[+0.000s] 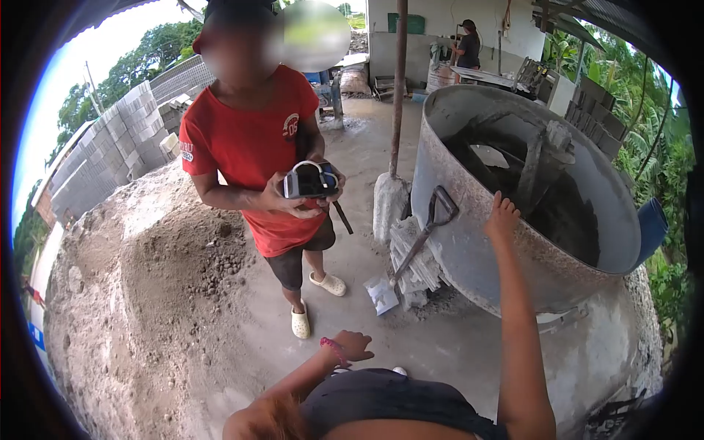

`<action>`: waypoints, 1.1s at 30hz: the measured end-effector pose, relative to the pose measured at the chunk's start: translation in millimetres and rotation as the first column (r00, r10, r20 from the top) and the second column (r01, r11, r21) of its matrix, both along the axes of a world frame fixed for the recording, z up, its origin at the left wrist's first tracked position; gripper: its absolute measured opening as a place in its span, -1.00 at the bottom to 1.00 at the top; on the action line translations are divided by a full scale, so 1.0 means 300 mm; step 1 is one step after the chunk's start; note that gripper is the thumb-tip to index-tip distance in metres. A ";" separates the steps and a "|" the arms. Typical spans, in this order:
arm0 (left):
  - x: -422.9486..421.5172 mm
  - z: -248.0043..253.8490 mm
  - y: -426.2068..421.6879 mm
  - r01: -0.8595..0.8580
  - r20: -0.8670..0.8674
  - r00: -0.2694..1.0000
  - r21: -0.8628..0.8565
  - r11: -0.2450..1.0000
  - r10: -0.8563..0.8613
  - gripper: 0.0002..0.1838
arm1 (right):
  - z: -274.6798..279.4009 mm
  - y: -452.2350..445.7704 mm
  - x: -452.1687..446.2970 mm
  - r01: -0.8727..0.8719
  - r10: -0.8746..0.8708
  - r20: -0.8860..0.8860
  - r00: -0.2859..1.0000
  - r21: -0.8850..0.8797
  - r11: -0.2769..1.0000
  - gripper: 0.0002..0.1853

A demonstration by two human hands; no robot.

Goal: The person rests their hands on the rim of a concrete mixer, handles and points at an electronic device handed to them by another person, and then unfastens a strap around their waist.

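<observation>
My right hand [502, 215] rests on the rusty rim of a large round metal mixer drum [469, 242], arm stretched out, fingers lying over the edge. Inside the drum, a mixing paddle arm [534, 165] coated in grey cement shows above dark material. My left hand [353, 346], with a pink bracelet [335, 352] at the wrist, hangs in front of my body, holding nothing, its fingers loosely extended. A shovel [422, 238] leans against the drum with its handle up, its blade [382, 295] on the floor between my two hands.
A person in a red shirt [253, 132] stands ahead on the left, holding a dark device with a pale strap [308, 181]. Behind them lie a sand heap [172, 249] and stacked concrete blocks [128, 136]. A post [398, 88] stands beside the drum. Another person [468, 48] is at the back.
</observation>
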State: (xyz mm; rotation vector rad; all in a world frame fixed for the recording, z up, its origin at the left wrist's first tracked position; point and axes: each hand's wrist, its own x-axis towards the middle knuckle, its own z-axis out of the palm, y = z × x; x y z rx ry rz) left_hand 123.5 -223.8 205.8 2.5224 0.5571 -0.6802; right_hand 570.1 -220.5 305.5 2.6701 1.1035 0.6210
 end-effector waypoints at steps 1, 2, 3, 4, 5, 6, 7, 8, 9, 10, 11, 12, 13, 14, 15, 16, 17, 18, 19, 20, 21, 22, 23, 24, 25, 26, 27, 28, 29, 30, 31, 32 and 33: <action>0.048 0.037 -0.037 -0.020 0.023 1.000 -0.003 1.000 0.020 -0.40 | 0.004 -0.006 -0.006 -0.013 0.013 -0.010 1.000 0.016 1.000 -0.22; 0.093 0.064 -0.074 -0.042 0.042 0.998 -0.005 0.999 0.042 -0.40 | 0.001 -0.010 -0.003 -0.027 0.028 -0.006 1.000 0.025 0.999 -0.23; 0.134 0.071 -0.113 -0.033 0.095 0.995 -0.002 0.999 0.033 -0.40 | -0.004 -0.014 0.003 -0.043 0.043 -0.006 0.999 0.039 0.998 -0.23; 0.174 0.077 -0.149 -0.027 0.147 0.989 0.004 1.000 0.026 -0.41 | -0.013 -0.020 0.017 -0.081 0.083 -0.019 0.996 0.074 0.994 -0.22; 0.209 0.080 -0.177 -0.023 0.196 0.980 0.010 1.000 0.021 -0.41 | -0.023 -0.025 0.033 -0.120 0.124 -0.032 0.992 0.111 0.987 -0.22; 0.234 0.072 -0.203 0.016 0.168 0.986 -0.008 1.000 -0.015 -0.41 | -0.022 -0.037 0.037 -0.158 0.166 -0.041 0.985 0.149 0.976 -0.22; 0.261 0.057 -0.227 0.056 0.143 0.988 -0.025 0.998 -0.052 -0.41 | -0.020 -0.048 0.042 -0.178 0.193 -0.078 0.978 0.166 0.970 -0.21; 0.293 0.049 -0.245 0.096 0.121 0.989 -0.041 0.995 -0.091 -0.40 | -0.008 -0.059 0.045 -0.198 0.220 -0.111 0.969 0.183 0.963 -0.21; 0.326 0.059 -0.265 0.094 0.035 0.995 -0.067 0.993 -0.092 -0.37 | 0.006 -0.068 0.046 -0.216 0.247 -0.144 0.958 0.200 0.956 -0.20; 0.356 0.059 -0.277 0.118 0.009 0.993 -0.071 0.990 -0.118 -0.36 | 0.017 -0.076 0.044 -0.225 0.262 -0.165 0.951 0.211 0.951 -0.19; 0.380 0.059 -0.286 0.145 -0.023 0.989 -0.075 0.987 -0.147 -0.35 | 0.024 -0.085 0.038 -0.230 0.274 -0.189 0.943 0.224 0.947 -0.19; 0.405 0.065 -0.292 0.175 -0.061 0.982 -0.080 0.981 -0.181 -0.34 | 0.013 -0.090 0.041 -0.229 0.282 -0.219 0.934 0.240 0.944 -0.18; 0.436 0.082 -0.299 0.162 -0.065 0.984 -0.083 0.983 -0.168 -0.34 | -0.003 -0.099 0.041 -0.273 0.325 -0.144 0.935 0.295 0.916 -0.19; 0.473 0.124 -0.312 0.154 -0.074 0.984 -0.086 0.984 -0.160 -0.34 | -0.033 -0.110 0.041 -0.313 0.356 -0.067 0.932 0.346 0.885 -0.21; 0.498 0.146 -0.320 0.150 -0.084 0.984 -0.091 0.984 -0.158 -0.34 | -0.044 -0.134 0.024 -0.348 0.374 0.010 0.927 0.389 0.853 -0.22; 0.523 0.119 -0.310 0.215 -0.061 0.974 -0.060 0.975 -0.218 -0.33 | -0.062 -0.171 0.012 -0.398 0.434 0.012 0.901 0.424 0.813 -0.28; 0.558 0.070 -0.291 0.280 -0.033 0.959 -0.030 0.959 -0.281 -0.33 | -0.065 -0.222 -0.011 -0.444 0.490 0.021 0.872 0.456 0.771 -0.33; 0.592 0.040 -0.282 0.345 -0.003 0.939 -0.002 0.939 -0.345 -0.33 | -0.121 -0.265 -0.033 -0.437 0.636 -0.116 0.763 0.632 0.640 -0.41; 0.644 0.065 -0.287 0.382 -0.024 0.924 0.007 0.924 -0.382 -0.33 | -0.200 -0.316 -0.058 -0.368 0.771 -0.197 0.606 0.789 0.492 -0.48; 0.691 0.061 -0.288 0.406 -0.011 0.914 0.008 0.914 -0.406 -0.34 | -0.286 -0.394 -0.072 -0.480 0.784 -0.116 0.609 0.734 0.481 -0.58; 0.739 0.054 -0.288 0.431 0.003 0.902 0.011 0.902 -0.431 -0.35 | -0.389 -0.483 -0.079 -0.553 0.809 -0.097 0.580 0.683 0.478 -0.63; 0.781 0.046 -0.286 0.457 0.017 0.889 0.016 0.889 -0.457 -0.35 | -0.516 -0.577 -0.079 -0.502 0.805 -0.258 0.534 0.669 0.548 -0.67; 0.828 0.044 -0.285 0.476 0.075 0.877 0.008 0.879 -0.475 -0.37 | -0.678 -0.692 -0.074 -0.393 0.735 -0.480 0.479 0.631 0.669 -0.68; 0.884 0.024 -0.282 0.500 0.104 0.860 0.021 0.866 -0.499 -0.41 | -0.831 -0.826 -0.071 -0.261 0.524 -0.719 0.457 0.455 0.852 -0.66; 0.936 -0.005 -0.285 0.532 0.129 0.837 0.029 0.846 -0.531 -0.44 | -0.994 -0.975 -0.055 -0.204 0.283 -0.872 0.400 0.216 0.955 -0.63; 0.987 -0.026 -0.288 0.573 0.151 0.807 0.031 0.819 -0.571 -0.47 | -1.124 -1.144 -0.061 -0.073 0.030 -0.949 0.314 0.007 0.997 -0.58; 1.050 -0.040 -0.292 0.625 0.101 0.775 0.019 0.780 -0.624 -0.44 | -1.176 -1.315 -0.090 0.122 -0.196 -0.954 0.227 -0.172 0.978 -0.57; 1.117 -0.052 -0.299 0.676 0.052 0.735 0.010 0.736 -0.676 -0.42 | -1.202 -1.481 -0.144 0.380 -0.343 -0.929 0.139 -0.270 0.885 -0.59; 1.184 -0.059 -0.312 0.724 0.006 0.690 0.002 0.690 -0.724 -0.39 | -1.216 -1.632 -0.217 0.708 -0.415 -0.908 0.045 -0.264 0.655 -0.60; 1.248 -0.062 -0.327 0.755 0.068 0.655 -0.015 0.656 -0.752 -0.40 | -1.237 -1.767 -0.273 0.897 -0.382 -0.911 -0.156 -0.293 0.332 -0.72; 1.299 -0.062 -0.339 0.778 0.127 0.626 -0.036 0.627 -0.769 -0.41 | -1.252 -1.886 -0.344 0.943 -0.275 -0.905 -0.326 -0.331 -0.029 -0.78; 1.338 -0.059 -0.344 0.794 0.178 0.605 -0.060 0.605 -0.776 -0.42 | -1.258 -1.984 -0.425 0.908 -0.136 -0.933 -0.334 -0.280 -0.312 -0.78; 1.388 -0.045 -0.362 0.829 0.169 0.557 -0.056 0.557 -0.813 -0.43 | -1.222 -2.019 -0.493 0.846 -0.045 -0.969 -0.243 -0.189 -0.498 -0.78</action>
